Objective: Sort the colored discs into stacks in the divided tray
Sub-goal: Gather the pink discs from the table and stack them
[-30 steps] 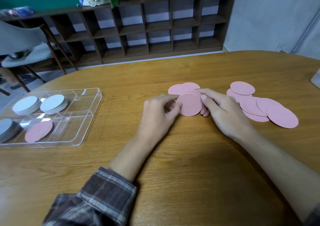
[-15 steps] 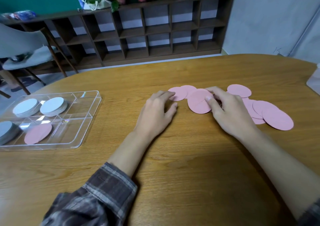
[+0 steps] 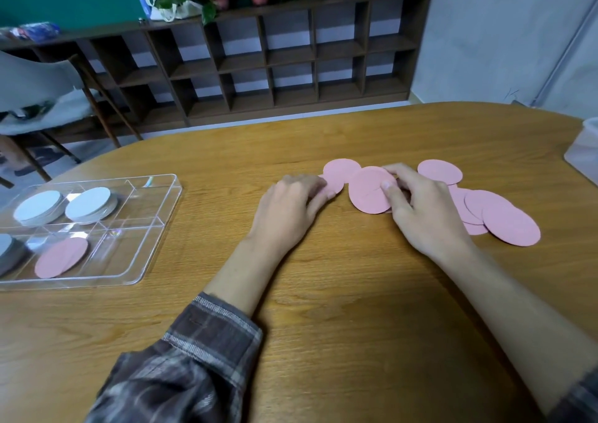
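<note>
Now the right hand [image 3: 427, 215] pinches a pink disc [image 3: 369, 192] in a narrow grip, beside loose discs [image 3: 511, 225] on the counter [image 3: 323, 293]. The left hand [image 3: 288, 212] rests relaxed fingers on another disc [image 3: 341, 170], well apart from the tray [image 3: 136, 247].

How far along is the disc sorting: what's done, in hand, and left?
Done: three pale stacks and a pink pile sit in the tray. In hand: the right hand pinches a pink stack; the left hand touches a neighbouring disc. Left: loose pink discs lie beside the right hand.
</note>
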`<action>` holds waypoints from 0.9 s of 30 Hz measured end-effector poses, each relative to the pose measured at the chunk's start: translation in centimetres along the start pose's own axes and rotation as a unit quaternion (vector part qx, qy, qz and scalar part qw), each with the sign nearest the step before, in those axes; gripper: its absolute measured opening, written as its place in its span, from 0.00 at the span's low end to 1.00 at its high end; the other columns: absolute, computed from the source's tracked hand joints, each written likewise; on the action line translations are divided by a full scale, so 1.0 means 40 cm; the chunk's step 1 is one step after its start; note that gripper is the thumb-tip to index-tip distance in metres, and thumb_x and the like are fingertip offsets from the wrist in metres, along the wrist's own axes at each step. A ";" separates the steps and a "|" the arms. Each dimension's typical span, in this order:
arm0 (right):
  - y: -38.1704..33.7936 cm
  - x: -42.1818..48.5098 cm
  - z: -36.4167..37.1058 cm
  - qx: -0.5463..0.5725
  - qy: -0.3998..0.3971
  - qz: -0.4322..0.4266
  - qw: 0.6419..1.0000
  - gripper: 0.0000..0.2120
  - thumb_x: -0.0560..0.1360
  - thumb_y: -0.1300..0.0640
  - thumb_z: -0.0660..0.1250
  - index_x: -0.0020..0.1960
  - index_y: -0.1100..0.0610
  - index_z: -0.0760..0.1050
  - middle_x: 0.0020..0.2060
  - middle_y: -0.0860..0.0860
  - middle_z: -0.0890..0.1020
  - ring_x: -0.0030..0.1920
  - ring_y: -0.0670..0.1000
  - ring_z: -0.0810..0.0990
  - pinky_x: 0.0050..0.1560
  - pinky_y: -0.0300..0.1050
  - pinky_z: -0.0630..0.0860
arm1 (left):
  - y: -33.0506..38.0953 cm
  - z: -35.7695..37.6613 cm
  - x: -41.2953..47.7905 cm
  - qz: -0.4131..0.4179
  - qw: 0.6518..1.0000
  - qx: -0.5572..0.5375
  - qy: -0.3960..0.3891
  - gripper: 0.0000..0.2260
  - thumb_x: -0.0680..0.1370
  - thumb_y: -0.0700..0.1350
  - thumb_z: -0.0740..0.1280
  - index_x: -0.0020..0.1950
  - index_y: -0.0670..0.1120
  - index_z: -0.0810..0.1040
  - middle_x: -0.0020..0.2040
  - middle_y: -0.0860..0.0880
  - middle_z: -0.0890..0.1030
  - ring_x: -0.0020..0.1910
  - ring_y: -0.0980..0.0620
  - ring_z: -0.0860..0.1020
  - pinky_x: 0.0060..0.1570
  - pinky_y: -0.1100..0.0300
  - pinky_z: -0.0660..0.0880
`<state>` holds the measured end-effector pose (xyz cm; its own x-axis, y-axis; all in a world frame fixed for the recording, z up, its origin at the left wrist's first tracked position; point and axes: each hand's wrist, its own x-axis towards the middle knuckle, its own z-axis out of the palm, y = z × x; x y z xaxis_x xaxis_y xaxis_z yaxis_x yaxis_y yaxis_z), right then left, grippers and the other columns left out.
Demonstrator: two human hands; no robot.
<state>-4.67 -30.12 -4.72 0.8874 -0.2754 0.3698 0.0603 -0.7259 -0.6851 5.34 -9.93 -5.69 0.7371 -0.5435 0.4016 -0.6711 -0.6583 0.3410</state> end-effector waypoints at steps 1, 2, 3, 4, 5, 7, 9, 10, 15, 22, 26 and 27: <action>-0.001 -0.001 -0.001 0.001 0.001 0.001 1.000 0.12 0.84 0.56 0.62 0.65 0.53 0.79 0.49 0.49 0.85 0.51 0.49 0.81 0.50 0.42 0.74 | 0.002 -0.005 -0.007 0.011 1.000 -0.003 0.005 0.13 0.84 0.55 0.65 0.60 0.49 0.83 0.52 0.50 0.86 0.53 0.44 0.81 0.48 0.47 0.79; -0.002 -0.001 0.000 0.002 0.002 0.004 1.000 0.12 0.84 0.56 0.62 0.65 0.53 0.79 0.49 0.48 0.85 0.51 0.49 0.81 0.48 0.39 0.73 | 0.001 -0.008 -0.014 0.019 1.000 -0.006 0.011 0.12 0.85 0.54 0.63 0.59 0.49 0.83 0.51 0.49 0.86 0.51 0.43 0.81 0.46 0.47 0.78; -0.003 -0.001 0.000 0.005 0.002 0.008 1.000 0.12 0.84 0.56 0.62 0.65 0.52 0.79 0.49 0.47 0.84 0.51 0.48 0.80 0.46 0.34 0.72 | 0.001 -0.010 -0.022 0.023 1.000 -0.004 0.018 0.13 0.86 0.54 0.61 0.58 0.49 0.82 0.49 0.48 0.86 0.49 0.42 0.80 0.45 0.47 0.78; -0.004 -0.002 0.000 0.009 0.001 0.015 1.000 0.12 0.84 0.56 0.63 0.64 0.52 0.79 0.48 0.47 0.84 0.51 0.48 0.80 0.44 0.29 0.71 | 0.000 -0.012 -0.028 0.025 0.999 0.003 0.028 0.15 0.86 0.54 0.58 0.58 0.48 0.81 0.46 0.46 0.84 0.47 0.41 0.80 0.43 0.46 0.77; -0.006 -0.002 0.000 0.014 0.000 0.021 1.000 0.12 0.84 0.56 0.63 0.64 0.51 0.80 0.48 0.47 0.84 0.50 0.47 0.80 0.44 0.26 0.69 | 0.000 -0.015 -0.032 0.024 0.999 0.012 0.036 0.18 0.87 0.56 0.55 0.57 0.47 0.79 0.44 0.46 0.83 0.44 0.40 0.79 0.42 0.45 0.77; -0.008 -0.003 0.001 0.023 0.002 0.026 0.999 0.11 0.83 0.56 0.63 0.63 0.50 0.80 0.48 0.46 0.84 0.48 0.47 0.80 0.45 0.24 0.68 | -0.002 -0.016 -0.037 0.018 0.999 0.005 0.043 0.19 0.87 0.56 0.50 0.56 0.47 0.75 0.45 0.48 0.84 0.42 0.41 0.79 0.42 0.46 0.77; -0.012 -0.004 0.001 0.030 0.006 0.024 0.999 0.11 0.83 0.56 0.63 0.63 0.50 0.80 0.47 0.47 0.85 0.46 0.45 0.80 0.45 0.26 0.70 | 0.002 -0.020 -0.041 0.011 0.998 -0.012 0.053 0.16 0.87 0.54 0.51 0.55 0.46 0.73 0.46 0.48 0.84 0.42 0.41 0.80 0.42 0.46 0.77; -0.013 -0.004 0.001 0.034 0.007 0.022 0.999 0.11 0.83 0.56 0.63 0.63 0.50 0.80 0.47 0.47 0.85 0.46 0.45 0.81 0.46 0.29 0.71 | 0.005 -0.020 -0.042 0.008 0.998 -0.021 0.061 0.15 0.87 0.53 0.52 0.55 0.46 0.73 0.45 0.47 0.82 0.41 0.41 0.79 0.42 0.45 0.76; -0.017 -0.006 0.006 0.053 0.003 0.021 0.998 0.11 0.83 0.55 0.62 0.62 0.47 0.81 0.38 0.44 0.83 0.42 0.46 0.82 0.47 0.39 0.75 | 0.038 -0.009 -0.045 -0.009 0.988 -0.143 0.058 0.06 0.86 0.46 0.60 0.55 0.46 0.75 0.43 0.53 0.79 0.37 0.56 0.74 0.41 0.52 0.71; -0.022 -0.010 0.020 0.077 -0.035 0.019 0.996 0.14 0.84 0.55 0.59 0.60 0.41 0.80 0.33 0.48 0.82 0.39 0.46 0.81 0.53 0.54 0.79 | 0.041 0.006 -0.039 -0.022 0.977 -0.199 0.078 0.06 0.81 0.43 0.72 0.57 0.46 0.82 0.38 0.51 0.83 0.38 0.52 0.80 0.42 0.63 0.77; -0.030 -0.013 0.018 0.091 -0.045 0.006 0.995 0.13 0.84 0.53 0.59 0.61 0.42 0.81 0.34 0.48 0.82 0.40 0.47 0.81 0.52 0.54 0.79 | 0.048 0.003 -0.037 -0.040 0.972 -0.210 0.095 0.08 0.78 0.43 0.75 0.57 0.47 0.87 0.40 0.53 0.85 0.40 0.55 0.82 0.42 0.74 0.72; -0.031 -0.014 0.018 0.090 -0.050 -0.001 0.995 0.12 0.84 0.52 0.61 0.61 0.42 0.80 0.35 0.47 0.82 0.40 0.47 0.81 0.52 0.53 0.79 | 0.049 0.003 -0.037 -0.045 0.970 -0.215 0.102 0.07 0.78 0.43 0.75 0.56 0.47 0.87 0.41 0.52 0.85 0.40 0.56 0.82 0.42 0.75 0.72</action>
<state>-4.92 -28.60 -4.54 0.9278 -0.2037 0.3125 0.1346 -0.5984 -0.7898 2.95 -10.46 -5.73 0.7922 -0.3514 0.4989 -0.6086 -0.3955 0.6879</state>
